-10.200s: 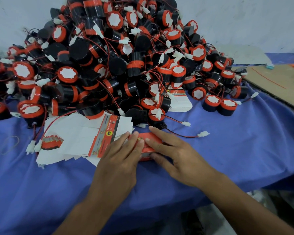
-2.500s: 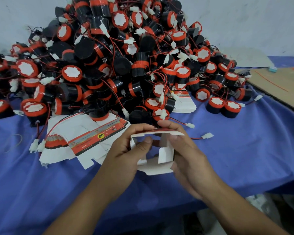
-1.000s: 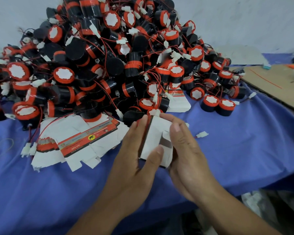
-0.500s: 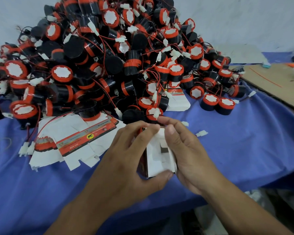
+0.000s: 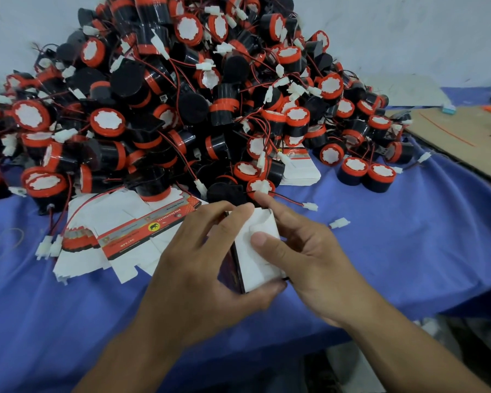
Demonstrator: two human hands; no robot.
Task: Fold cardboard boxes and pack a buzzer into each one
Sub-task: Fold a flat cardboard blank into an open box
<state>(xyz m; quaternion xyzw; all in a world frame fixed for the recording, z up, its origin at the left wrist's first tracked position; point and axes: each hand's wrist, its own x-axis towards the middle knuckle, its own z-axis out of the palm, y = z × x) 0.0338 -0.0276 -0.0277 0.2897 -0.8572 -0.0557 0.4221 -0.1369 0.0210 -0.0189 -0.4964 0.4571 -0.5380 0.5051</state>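
A small cardboard box (image 5: 253,260), white on its end flaps and dark red on the side, sits between both hands above the table's front edge. My left hand (image 5: 199,268) grips it from the left, thumb under the bottom corner and fingers over the top. My right hand (image 5: 304,256) holds the other side, its thumb pressing a white flap flat. Behind rises a big heap of black and red buzzers (image 5: 182,95) with red wires and white plugs. A fan of flat box blanks (image 5: 119,239) lies left of my hands.
A blue cloth (image 5: 408,251) covers the table. Two buzzers (image 5: 366,174) stand apart at the heap's right foot. A second stack of blanks (image 5: 301,171) lies under the heap's edge. A brown cardboard sheet (image 5: 465,134) lies at the far right. A loose white plug (image 5: 339,223) is near my right hand.
The flat blank has been lifted and opened into a box. Over the last second its end flaps have been folded in, and my right thumb now presses the flap down.
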